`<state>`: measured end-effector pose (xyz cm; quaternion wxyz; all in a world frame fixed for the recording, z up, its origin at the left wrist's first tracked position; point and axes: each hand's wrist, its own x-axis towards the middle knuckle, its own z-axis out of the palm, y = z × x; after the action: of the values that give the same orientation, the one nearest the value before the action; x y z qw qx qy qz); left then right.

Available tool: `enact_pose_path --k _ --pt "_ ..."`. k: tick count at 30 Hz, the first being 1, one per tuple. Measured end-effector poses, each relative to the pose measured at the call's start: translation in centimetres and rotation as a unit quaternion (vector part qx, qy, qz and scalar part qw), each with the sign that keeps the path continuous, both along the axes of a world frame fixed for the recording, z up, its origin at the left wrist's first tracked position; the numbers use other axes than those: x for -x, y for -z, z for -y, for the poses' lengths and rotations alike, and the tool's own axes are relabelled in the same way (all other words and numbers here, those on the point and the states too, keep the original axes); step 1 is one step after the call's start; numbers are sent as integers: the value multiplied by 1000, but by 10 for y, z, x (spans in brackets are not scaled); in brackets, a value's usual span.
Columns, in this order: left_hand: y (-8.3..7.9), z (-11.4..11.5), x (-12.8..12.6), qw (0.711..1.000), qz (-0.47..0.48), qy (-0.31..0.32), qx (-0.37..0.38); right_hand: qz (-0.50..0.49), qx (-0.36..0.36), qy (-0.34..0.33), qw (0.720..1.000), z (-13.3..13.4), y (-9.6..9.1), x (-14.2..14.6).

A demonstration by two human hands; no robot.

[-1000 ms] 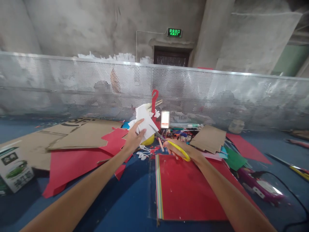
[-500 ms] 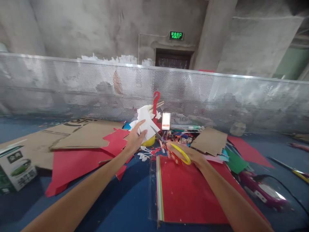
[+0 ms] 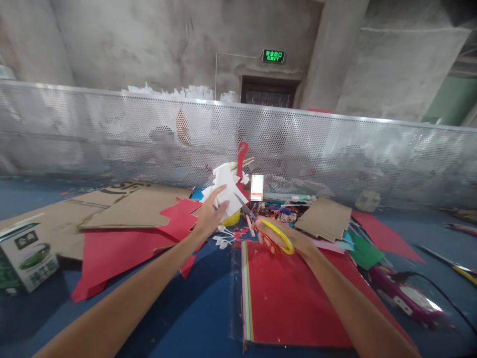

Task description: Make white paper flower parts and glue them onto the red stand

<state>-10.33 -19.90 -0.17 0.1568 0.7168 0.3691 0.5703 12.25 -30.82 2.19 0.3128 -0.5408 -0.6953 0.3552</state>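
Note:
My left hand grips a piece of white paper, thumb and fingers on its near side. In my right hand is a pair of scissors with yellow and red handles. Their blades reach up and left to the paper's right edge and are parted there. Under the paper, part of a yellow object shows. White paper cutouts on stems lie just below it. A red curled strip stands upright behind the paper. Beneath my right forearm lies a stack of coloured paper, red on top.
Cardboard sheets and red paper cover the left side, by a printed carton. To the right are a cardboard piece, green paper, a purple device with a cord and a knife. A perforated metal screen stands behind.
Almost nothing differs. The view has shifted very slightly; both hands, the white paper and the scissors keep nearly the same positions.

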Motion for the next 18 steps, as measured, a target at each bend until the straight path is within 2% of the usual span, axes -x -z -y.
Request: enact_pose_path --k 3,8,14,18 --pt "-1 0 1 1000 4 6 -11 19 4 -44 999 2 -6 2" --pt "-1 -2 3 1000 2 6 -22 9 -5 -50 999 0 -9 3" --pt "-2 -3 4 1000 20 11 -8 21 -29 -46 998 -7 -3 2" --pt "-4 -3 3 998 47 30 8 -8 -23 -65 998 -14 5 -2"
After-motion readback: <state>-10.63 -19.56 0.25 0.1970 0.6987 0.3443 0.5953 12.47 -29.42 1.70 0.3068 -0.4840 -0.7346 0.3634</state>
